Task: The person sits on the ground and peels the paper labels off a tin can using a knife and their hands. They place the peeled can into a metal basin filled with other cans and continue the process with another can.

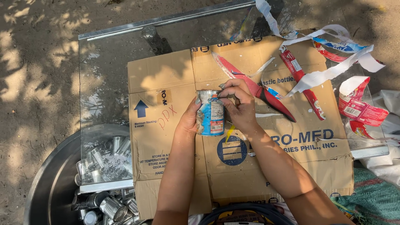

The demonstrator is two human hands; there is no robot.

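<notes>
Both hands meet at one tin can (211, 113) held upright above the flattened cardboard (233, 137). Left hand (189, 118) wraps its left side, fingers curled closed on it. Right hand (239, 106) pinches the label's top edge at the can's right.

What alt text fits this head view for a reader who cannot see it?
Two bare hands hold a tin can over flattened cardboard: left hand grips its side, right hand pinches its label at the top. Torn label strips lie upper right; a metal basin of bare cans sits lower left.
</notes>
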